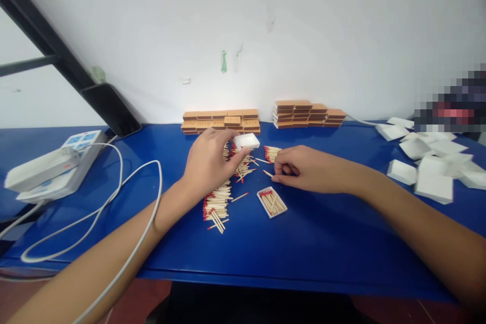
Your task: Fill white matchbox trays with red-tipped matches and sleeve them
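My left hand (212,159) holds a small white tray (246,140) between thumb and fingers, above a pile of red-tipped matches (218,200). My right hand (299,168) is closed in a pinch at the end of a single match (268,174). Just behind those fingertips lies a small bunch of matches (271,154). Nearer the front, a white tray filled with matches (272,202) rests on the blue table (322,243). A few loose matches lie around the pile, which my left hand partly hides.
Brown matchboxes stand against the wall in a left row (220,121) and a right stack (307,114). White empty trays (435,177) lie heaped at the right. A power strip (76,162), a black phone (112,109) and a white cable (160,182) over my left forearm are at the left.
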Motion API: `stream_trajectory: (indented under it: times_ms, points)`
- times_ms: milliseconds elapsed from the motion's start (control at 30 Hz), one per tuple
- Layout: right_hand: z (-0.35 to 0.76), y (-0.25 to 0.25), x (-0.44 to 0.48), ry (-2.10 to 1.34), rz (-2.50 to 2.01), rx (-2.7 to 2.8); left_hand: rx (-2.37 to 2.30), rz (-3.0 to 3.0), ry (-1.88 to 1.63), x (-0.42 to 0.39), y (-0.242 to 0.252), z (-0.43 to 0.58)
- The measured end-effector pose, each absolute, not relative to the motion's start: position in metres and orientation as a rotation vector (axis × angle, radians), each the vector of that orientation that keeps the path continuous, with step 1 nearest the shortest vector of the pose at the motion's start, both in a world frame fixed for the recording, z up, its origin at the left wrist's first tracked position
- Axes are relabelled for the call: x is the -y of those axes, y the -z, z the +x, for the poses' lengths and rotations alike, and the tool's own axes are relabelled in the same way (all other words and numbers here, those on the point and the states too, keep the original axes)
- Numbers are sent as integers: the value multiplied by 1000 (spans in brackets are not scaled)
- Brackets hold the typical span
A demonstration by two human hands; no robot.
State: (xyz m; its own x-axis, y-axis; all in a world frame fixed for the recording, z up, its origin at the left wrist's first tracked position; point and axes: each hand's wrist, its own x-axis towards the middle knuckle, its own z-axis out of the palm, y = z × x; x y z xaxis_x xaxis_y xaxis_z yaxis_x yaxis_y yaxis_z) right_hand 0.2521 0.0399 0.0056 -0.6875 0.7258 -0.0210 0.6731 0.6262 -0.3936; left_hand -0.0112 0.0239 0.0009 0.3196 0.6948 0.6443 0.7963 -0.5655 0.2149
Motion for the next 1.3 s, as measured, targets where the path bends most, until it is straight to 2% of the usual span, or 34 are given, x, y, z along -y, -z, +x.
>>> stream_trajectory:
  times_ms: [400,633,933,1300]
  points:
    - [252,-4,-44,-566,-1173,2669,1373,-2455,1072,-24,0,-10]
    - [251,-1,-45,-373,-1114,2618,1376,-2485,1050,-22,-2,-9]
    - [224,15,-51,-212,-1298,2534,1382,-2488,1041,-23,1,-7]
    - [238,-10,-43,-262,-1439,2387,1377,-2486,1044,-23,-1,-8]
